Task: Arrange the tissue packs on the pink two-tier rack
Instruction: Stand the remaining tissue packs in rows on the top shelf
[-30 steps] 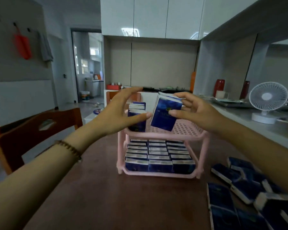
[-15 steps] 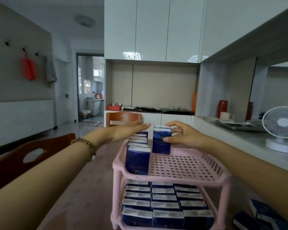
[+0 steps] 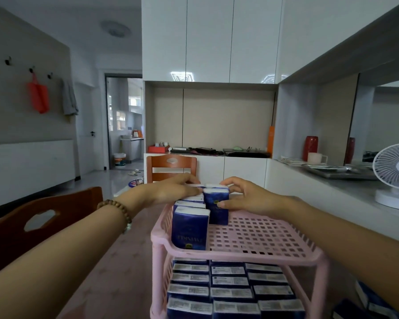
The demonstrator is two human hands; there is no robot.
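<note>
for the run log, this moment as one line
right hand: grips upright blue tissue pack | left hand: rests on pack row | pink plastic two-tier rack: lower tier stocked

Brown table (image 3: 106,284) bearing the pink two-tier rack (image 3: 263,256), centre; loose tissue packs (image 3: 376,302), near right.

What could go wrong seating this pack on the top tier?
The new pack in the right hand stands upright with open top tier to its right; released, it might tip that way. The left hand touches only the far end of the upright row, so a nudge could topple its near packs.
</note>
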